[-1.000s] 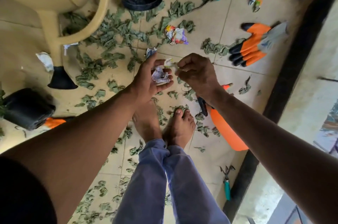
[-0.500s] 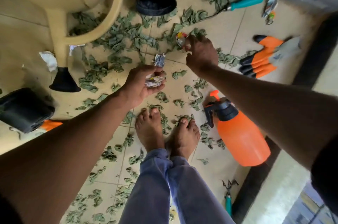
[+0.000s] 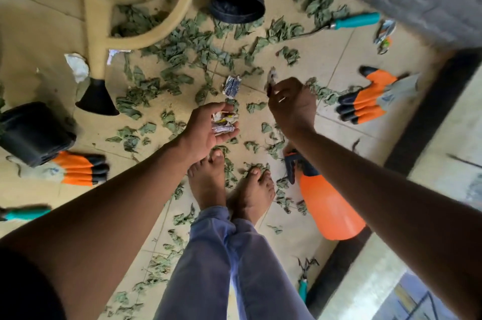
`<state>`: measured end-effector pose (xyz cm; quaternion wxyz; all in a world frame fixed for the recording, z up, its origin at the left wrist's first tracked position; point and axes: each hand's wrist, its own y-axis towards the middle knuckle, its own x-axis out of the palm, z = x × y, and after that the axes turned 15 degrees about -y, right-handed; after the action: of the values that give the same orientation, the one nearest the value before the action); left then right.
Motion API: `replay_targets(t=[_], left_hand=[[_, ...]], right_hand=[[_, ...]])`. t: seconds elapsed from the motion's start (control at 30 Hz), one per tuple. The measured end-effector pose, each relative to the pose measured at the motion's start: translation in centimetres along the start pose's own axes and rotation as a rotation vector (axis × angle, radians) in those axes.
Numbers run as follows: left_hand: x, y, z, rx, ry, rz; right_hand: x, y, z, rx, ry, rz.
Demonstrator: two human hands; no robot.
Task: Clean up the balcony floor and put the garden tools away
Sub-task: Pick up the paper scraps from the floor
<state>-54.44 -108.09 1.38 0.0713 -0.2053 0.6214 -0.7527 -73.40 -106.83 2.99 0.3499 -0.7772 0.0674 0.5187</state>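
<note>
one wrapper (image 3: 271,79) pinched above right hand (image 3: 293,105) grip.

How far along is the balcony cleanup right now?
Early stage. Done: a few crumpled wrappers sit gathered in the left hand. In hand: the right hand pinches another scrap. Left: leaves cover the floor, one wrapper lies ahead, and gloves, trowel and sprayer lie out.
</note>
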Motion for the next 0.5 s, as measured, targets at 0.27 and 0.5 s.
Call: replay_targets(t=[0.27,0.5], left_hand=[[1.2,-1.8,0.8,-0.040,0.092,-0.149],[0.9,-1.0,-0.1,0.119,0.149,-0.049]], right_hand=[[0.1,-7.7,-2.2,-0.211,0.184,-0.050],[1.9,-9.0,-4.3,-0.244,0.193,-0.122]])
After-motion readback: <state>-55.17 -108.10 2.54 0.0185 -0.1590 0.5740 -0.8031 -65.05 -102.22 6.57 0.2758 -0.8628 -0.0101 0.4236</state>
